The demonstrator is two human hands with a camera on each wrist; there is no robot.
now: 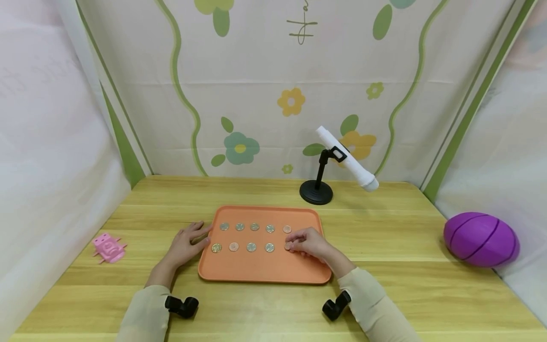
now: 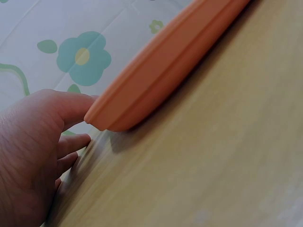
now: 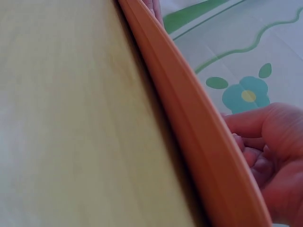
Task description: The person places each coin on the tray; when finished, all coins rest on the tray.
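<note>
An orange tray (image 1: 265, 273) lies on the wooden table with coins set out in two rows. Silvery coins (image 1: 251, 247) make up most of both rows; a golden coin (image 1: 216, 248) sits at the front row's left end, and a copper-toned coin (image 1: 233, 246) lies beside it. At that row's right end, my right hand (image 1: 311, 244) pinches a coin (image 1: 287, 246) between thumb and fingertips, close over the tray. In the right wrist view the tray's rim hides this coin. My left hand (image 1: 186, 244) rests at the tray's left edge, fingers spread loosely, thumb touching the rim.
Behind the tray, a white microphone (image 1: 348, 159) leans on a black stand (image 1: 316, 192). A pink toy (image 1: 109, 247) lies at the table's left side. On the right edge sits a purple ball (image 1: 481, 239). Flower-printed fabric (image 1: 252, 57) encloses the table's back and sides.
</note>
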